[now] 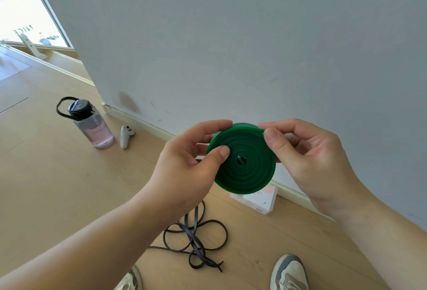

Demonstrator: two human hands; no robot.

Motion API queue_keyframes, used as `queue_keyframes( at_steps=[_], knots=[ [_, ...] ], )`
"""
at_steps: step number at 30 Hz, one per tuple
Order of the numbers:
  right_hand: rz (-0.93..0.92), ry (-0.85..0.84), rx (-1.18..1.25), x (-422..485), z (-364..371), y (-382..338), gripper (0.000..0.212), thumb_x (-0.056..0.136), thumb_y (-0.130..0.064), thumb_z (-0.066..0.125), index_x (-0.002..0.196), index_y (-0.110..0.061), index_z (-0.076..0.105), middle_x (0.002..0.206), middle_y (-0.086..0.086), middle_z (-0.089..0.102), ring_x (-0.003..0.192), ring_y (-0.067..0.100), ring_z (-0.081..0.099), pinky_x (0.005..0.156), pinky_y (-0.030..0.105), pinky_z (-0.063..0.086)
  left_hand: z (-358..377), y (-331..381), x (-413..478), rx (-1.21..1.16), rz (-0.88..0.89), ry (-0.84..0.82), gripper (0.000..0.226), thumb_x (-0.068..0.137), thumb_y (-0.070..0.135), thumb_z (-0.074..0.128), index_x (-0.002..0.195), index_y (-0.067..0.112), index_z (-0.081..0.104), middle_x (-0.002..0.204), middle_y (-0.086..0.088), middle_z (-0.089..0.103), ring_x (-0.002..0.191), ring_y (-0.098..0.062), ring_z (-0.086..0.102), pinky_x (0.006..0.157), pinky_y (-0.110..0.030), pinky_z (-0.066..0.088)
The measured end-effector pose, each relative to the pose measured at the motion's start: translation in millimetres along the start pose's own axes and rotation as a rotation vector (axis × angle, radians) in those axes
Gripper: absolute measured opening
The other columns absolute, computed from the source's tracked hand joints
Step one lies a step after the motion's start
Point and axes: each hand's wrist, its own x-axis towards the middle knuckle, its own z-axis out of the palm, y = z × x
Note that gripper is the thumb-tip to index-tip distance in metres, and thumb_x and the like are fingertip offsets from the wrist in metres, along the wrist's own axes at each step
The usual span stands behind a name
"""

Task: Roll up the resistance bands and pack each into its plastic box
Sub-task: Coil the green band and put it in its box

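Observation:
A green resistance band [245, 165], wound into a flat tight coil, hangs in the air between both hands. My left hand [191, 165] grips the coil's left side, thumb on its face and fingers curled behind. My right hand [307, 158] pinches the coil's upper right edge where the band's outer end lies. A dark, loose resistance band [196, 241] lies tangled on the wooden floor below. A white plastic box [258, 199] sits on the floor by the wall, partly hidden behind the coil.
A grey wall [254, 47] stands right in front, with a skirting board along the floor. A clear water bottle [92, 125] with a black lid and a white controller [126, 137] stand at the left. My two shoes [288, 273] show at the bottom edge.

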Motion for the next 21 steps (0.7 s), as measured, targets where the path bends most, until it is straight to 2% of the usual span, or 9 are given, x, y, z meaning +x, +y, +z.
queue_keyframes(
  at_steps=[3, 5, 7, 11, 14, 17, 19, 21],
  knots=[
    [0.032, -0.011, 0.028, 1.6, 0.4, 0.3, 0.011, 0.095, -0.013, 0.067, 0.1, -0.016, 0.076, 0.078, 0.0, 0.079, 0.076, 0.014, 0.074, 0.078, 0.03, 0.06, 0.8, -0.3, -1.0, -0.002, -0.017, 0.006, 0.041, 0.097, 0.003, 0.069, 0.115, 0.039, 0.074, 0.102, 0.003, 0.077, 0.094, -0.011, 0.074, 0.079, -0.024, 0.062],
    [0.072, -0.035, 0.072, 1.1, 1.5, -0.8, 0.009, 0.096, -0.011, 0.066, 0.103, -0.016, 0.07, 0.083, 0.006, 0.08, 0.077, 0.023, 0.074, 0.077, 0.033, 0.059, -0.4, -0.3, -1.7, 0.002, -0.02, 0.014, 0.041, 0.097, 0.003, 0.069, 0.115, 0.039, 0.074, 0.101, 0.003, 0.077, 0.093, -0.009, 0.074, 0.077, -0.022, 0.061],
    [0.098, -0.05, 0.083, 0.7, 2.0, -1.3, 0.009, 0.095, -0.016, 0.067, 0.104, -0.018, 0.064, 0.086, 0.012, 0.08, 0.08, 0.03, 0.074, 0.08, 0.037, 0.061, -0.8, -0.4, -2.0, 0.005, -0.022, 0.017, 0.04, 0.096, 0.003, 0.069, 0.116, 0.038, 0.075, 0.101, 0.002, 0.077, 0.093, -0.009, 0.074, 0.076, -0.021, 0.06],
    [0.11, -0.06, 0.078, -3.4, 5.8, -1.3, 0.025, 0.08, -0.036, 0.073, 0.104, -0.03, 0.069, 0.091, 0.006, 0.081, 0.086, 0.018, 0.078, 0.079, 0.028, 0.059, 1.2, -2.8, -1.3, -0.106, -0.055, 0.057, 0.039, 0.098, 0.002, 0.067, 0.117, 0.035, 0.074, 0.102, -0.002, 0.077, 0.096, -0.022, 0.076, 0.08, -0.036, 0.064],
    [0.084, -0.059, 0.046, -6.8, 12.2, 1.5, 0.026, 0.083, -0.033, 0.076, 0.107, -0.04, 0.068, 0.093, 0.005, 0.08, 0.09, 0.02, 0.077, 0.083, 0.036, 0.062, 2.3, -2.6, -2.8, -0.17, -0.072, 0.085, 0.036, 0.098, 0.001, 0.065, 0.119, 0.03, 0.073, 0.103, -0.004, 0.077, 0.097, -0.024, 0.076, 0.079, -0.038, 0.065],
    [0.024, 0.015, -0.008, -3.6, 10.0, 2.1, 0.017, 0.093, -0.022, 0.073, 0.104, -0.035, 0.071, 0.088, 0.012, 0.078, 0.085, 0.03, 0.076, 0.081, 0.049, 0.063, 4.4, -0.8, -3.4, -0.154, -0.13, 0.012, 0.031, 0.099, 0.006, 0.066, 0.119, 0.029, 0.07, 0.104, -0.003, 0.076, 0.096, -0.026, 0.076, 0.079, -0.041, 0.065],
    [0.028, -0.003, -0.026, -1.3, 4.2, 1.4, 0.017, 0.092, -0.017, 0.074, 0.101, -0.031, 0.075, 0.087, 0.015, 0.077, 0.085, 0.036, 0.074, 0.083, 0.057, 0.061, 1.4, -0.5, -1.6, -0.024, -0.128, -0.038, 0.022, 0.098, 0.016, 0.07, 0.115, 0.03, 0.068, 0.105, 0.002, 0.076, 0.097, -0.02, 0.076, 0.08, -0.036, 0.065],
    [0.037, -0.057, -0.064, -0.2, -1.1, 0.7, 0.02, 0.09, -0.013, 0.076, 0.097, -0.031, 0.078, 0.088, 0.011, 0.079, 0.088, 0.036, 0.074, 0.084, 0.059, 0.06, -2.2, 1.1, -1.3, 0.099, -0.089, -0.064, 0.017, 0.096, 0.023, 0.072, 0.111, 0.031, 0.068, 0.109, 0.009, 0.076, 0.099, -0.01, 0.075, 0.082, -0.026, 0.062]
  ],
)
